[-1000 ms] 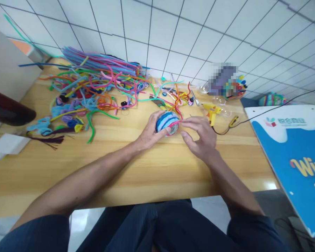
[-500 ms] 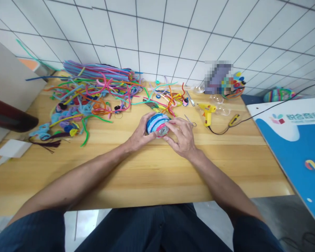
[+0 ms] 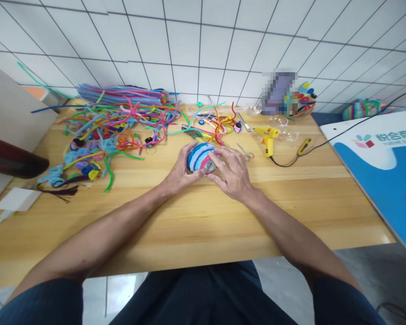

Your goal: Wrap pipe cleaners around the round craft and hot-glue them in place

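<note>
A ball wrapped in rings of pipe cleaner (image 3: 200,156) is held just above the table, banded in dark blue, light blue, lilac and pink. A small clear patch shows at its near right side. My left hand (image 3: 180,174) is closed round the ball's left side, thumb along its lower front. On the right side, my right hand (image 3: 233,174) grips the ball, its fingertips on the pink band and its thumb below. The fingertips partly hide the end of the pink band.
Loose pipe cleaners (image 3: 111,122) and a bundle (image 3: 122,95) cover the table's back left. Scissors (image 3: 246,152), a yellow glue gun (image 3: 267,139) with its cord, clear plastic balls (image 3: 287,134) and a utility knife (image 3: 243,122) lie right. A white adapter (image 3: 18,200) sits left.
The ball has turned slightly in my hands, and my right fingers have shifted over the pink band. The whole view has tilted a little.
</note>
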`<move>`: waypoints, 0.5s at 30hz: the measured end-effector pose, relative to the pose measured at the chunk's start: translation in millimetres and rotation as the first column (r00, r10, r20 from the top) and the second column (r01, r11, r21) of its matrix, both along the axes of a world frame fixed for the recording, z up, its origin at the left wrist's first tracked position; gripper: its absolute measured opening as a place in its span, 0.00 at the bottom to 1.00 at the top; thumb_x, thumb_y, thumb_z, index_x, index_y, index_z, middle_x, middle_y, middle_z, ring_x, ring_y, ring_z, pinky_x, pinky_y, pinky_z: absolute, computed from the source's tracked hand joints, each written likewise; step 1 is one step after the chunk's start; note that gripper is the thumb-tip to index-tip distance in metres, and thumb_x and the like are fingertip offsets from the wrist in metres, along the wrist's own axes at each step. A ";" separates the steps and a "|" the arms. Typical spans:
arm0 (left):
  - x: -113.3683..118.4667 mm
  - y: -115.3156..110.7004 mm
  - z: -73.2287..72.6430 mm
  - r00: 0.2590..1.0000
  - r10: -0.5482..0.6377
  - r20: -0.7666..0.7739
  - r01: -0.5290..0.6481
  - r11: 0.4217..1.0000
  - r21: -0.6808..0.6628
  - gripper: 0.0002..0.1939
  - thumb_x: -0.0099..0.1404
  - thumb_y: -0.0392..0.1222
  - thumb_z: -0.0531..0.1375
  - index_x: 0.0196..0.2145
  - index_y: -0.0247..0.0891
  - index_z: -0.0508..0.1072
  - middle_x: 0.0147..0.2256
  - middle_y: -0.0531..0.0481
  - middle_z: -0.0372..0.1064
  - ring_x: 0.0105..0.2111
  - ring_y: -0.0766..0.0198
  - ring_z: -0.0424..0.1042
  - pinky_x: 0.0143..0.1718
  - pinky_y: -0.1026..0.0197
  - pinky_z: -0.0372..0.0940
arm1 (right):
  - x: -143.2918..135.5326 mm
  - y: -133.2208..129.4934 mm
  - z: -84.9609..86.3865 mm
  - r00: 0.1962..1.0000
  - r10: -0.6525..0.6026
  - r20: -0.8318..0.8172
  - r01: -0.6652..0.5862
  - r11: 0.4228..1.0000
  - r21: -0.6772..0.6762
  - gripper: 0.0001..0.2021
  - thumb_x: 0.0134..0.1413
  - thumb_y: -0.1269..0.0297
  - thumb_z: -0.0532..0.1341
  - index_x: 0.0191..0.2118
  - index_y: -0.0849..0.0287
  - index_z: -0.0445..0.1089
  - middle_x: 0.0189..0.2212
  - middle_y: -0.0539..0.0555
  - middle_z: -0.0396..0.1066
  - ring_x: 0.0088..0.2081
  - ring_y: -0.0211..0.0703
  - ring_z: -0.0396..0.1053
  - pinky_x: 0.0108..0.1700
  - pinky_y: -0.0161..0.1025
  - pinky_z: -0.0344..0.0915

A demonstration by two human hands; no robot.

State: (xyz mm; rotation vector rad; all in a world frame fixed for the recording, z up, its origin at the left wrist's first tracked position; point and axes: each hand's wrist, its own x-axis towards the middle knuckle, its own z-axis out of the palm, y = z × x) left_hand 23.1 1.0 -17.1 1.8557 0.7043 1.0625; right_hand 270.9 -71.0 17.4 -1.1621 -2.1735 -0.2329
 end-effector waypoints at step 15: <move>1.4 -0.3 -2.2 0.999 0.021 -0.031 -0.019 0.998 0.067 0.54 0.69 0.71 0.73 0.78 0.45 0.55 0.77 0.31 0.59 0.79 0.37 0.63 0.81 0.33 0.63 | -4.5 -2.2 0.5 1.000 -0.021 0.002 0.021 0.998 0.051 0.26 0.77 0.49 0.67 0.73 0.47 0.72 0.69 0.60 0.78 0.73 0.64 0.70 0.78 0.66 0.63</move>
